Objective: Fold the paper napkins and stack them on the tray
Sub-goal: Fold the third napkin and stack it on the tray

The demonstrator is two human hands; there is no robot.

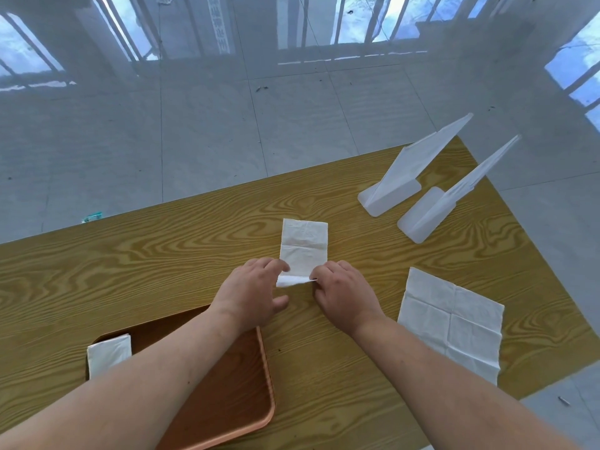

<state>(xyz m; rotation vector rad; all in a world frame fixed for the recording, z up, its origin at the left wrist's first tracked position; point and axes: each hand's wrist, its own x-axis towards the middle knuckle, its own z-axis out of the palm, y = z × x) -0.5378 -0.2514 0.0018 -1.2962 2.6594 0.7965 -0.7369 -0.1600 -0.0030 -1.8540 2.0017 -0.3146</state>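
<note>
The napkin lies as a long strip in the middle of the counter, its length running away from the person. Both hands are at its near end. The left hand and the right hand each take a near corner, fingers curled narrow and pinching the paper, and the near edge is raised a little off the wood. This looks like the start of folding the strip in half, near end over far end. To do it well, both corners should rise together and travel level, so the paper does not skew. A faint crease already crosses the strip about halfway, and it makes a good hinge line to fold along. The far end has nothing holding it down and could slide, so the lift wants to be light and slow. The tissue is thin, and a hard pinch may tear or wrinkle it. Once the near corners meet the far ones and the long sides sit flush, a flat press from the middle of the fold outward should set it. The tray waits at the near left under the left forearm, with one folded napkin at its left edge to stack on. An open napkin lies to the right, beside the right forearm. Two white stands sit at the far right, well apart from the work.
</note>
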